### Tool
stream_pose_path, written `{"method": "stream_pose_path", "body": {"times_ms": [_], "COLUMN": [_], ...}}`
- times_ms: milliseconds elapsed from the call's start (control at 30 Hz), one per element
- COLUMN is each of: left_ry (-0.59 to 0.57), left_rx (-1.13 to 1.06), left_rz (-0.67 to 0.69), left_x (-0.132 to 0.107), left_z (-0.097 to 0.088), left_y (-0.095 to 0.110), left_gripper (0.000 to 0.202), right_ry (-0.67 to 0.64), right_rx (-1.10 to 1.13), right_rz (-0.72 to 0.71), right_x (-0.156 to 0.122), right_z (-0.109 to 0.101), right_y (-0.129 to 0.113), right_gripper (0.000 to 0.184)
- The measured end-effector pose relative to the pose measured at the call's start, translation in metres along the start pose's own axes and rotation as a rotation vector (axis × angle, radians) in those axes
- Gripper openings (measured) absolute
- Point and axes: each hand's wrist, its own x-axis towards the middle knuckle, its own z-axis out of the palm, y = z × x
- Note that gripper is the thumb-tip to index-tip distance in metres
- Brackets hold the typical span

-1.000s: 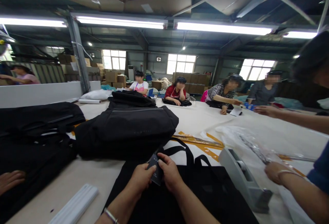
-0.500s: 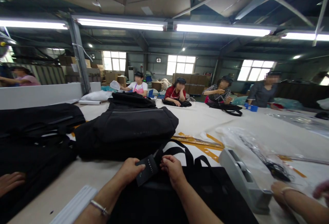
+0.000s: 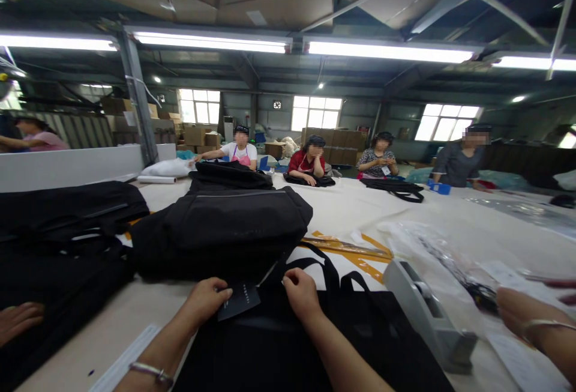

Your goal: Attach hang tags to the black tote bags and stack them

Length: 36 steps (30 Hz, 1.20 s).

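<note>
My left hand [image 3: 209, 303], with a bangle at the wrist, pinches a dark hang tag [image 3: 243, 303] with pale lettering by its left end. The tag lies tilted over the top edge of a black bag [image 3: 270, 353] in front of me. A little to the right, my right hand [image 3: 300, 293] is closed in a pinch above the same bag, beside its looped straps [image 3: 327, 266]. Whatever sits between those fingertips is too small to make out. Behind both hands stands a bulky black bag [image 3: 225, 224].
A grey tape dispenser [image 3: 427, 314] stands right of the bag. Clear plastic bags [image 3: 414, 242] lie beyond it. A co-worker's hand [image 3: 524, 314] works at far right, another hand [image 3: 20, 323] rests on black bags at left. Several people sit or stand across the table.
My left hand has moved left and slightly down, drawing the hang tag away from my right hand and turning it flatter. The co-worker's hand at right has shifted right and up.
</note>
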Motion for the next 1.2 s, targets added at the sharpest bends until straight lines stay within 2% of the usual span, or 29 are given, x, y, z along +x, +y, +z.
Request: {"method": "stream_pose_path", "body": {"times_ms": [133, 200, 300, 367, 433, 500, 567, 733, 800, 867, 1033, 1200], "left_ry": [-0.005, -0.010, -0.032, -0.042, -0.017, 0.033, 0.080, 0.203, 0.273, 0.287, 0.114, -0.046], "left_rx": [0.109, 0.155, 0.274, 0.370, 0.437, 0.480, 0.509, 0.532, 0.513, 0.462, 0.416, 0.452], "left_rz": [0.071, 0.091, 0.068, 0.050, 0.062, 0.106, 0.174, 0.320, 0.381, 0.477, 0.627, 0.605], "left_x": [-0.004, -0.009, -0.021, -0.029, -0.036, -0.042, -0.046, -0.059, -0.069, -0.083, -0.116, -0.134], "left_z": [0.006, 0.007, 0.005, 0.003, 0.002, 0.003, 0.006, 0.016, 0.021, 0.028, 0.047, 0.052], "left_y": [0.003, 0.010, 0.023, 0.033, 0.041, 0.047, 0.050, 0.058, 0.066, 0.075, 0.096, 0.099], "left_gripper": [0.037, 0.035, 0.033, 0.034, 0.037, 0.041, 0.042, 0.038, 0.038, 0.038, 0.037, 0.032], "right_ry": [0.024, 0.072, 0.134, 0.090, -0.033, -0.141, -0.182, -0.169, -0.157, -0.158, -0.207, -0.251], "right_rx": [-0.120, -0.189, -0.420, -0.595, -0.679, -0.696, -0.698, -0.729, -0.731, -0.724, -0.711, -0.700], "right_rz": [-0.149, -0.232, -0.307, -0.213, -0.022, 0.123, 0.174, 0.104, 0.053, 0.007, 0.007, -0.028], "right_x": [-0.004, 0.002, 0.018, 0.029, 0.037, 0.041, 0.040, 0.022, 0.008, -0.009, -0.053, -0.093], "right_z": [-0.021, -0.039, -0.068, -0.086, -0.099, -0.108, -0.114, -0.120, -0.121, -0.121, -0.115, -0.110], "right_y": [-0.014, -0.018, -0.017, -0.011, -0.004, 0.002, 0.005, -0.012, -0.023, -0.031, -0.027, -0.006], "right_gripper": [0.020, 0.024, 0.037, 0.060, 0.085, 0.098, 0.093, 0.046, 0.045, 0.055, 0.075, 0.074]}}
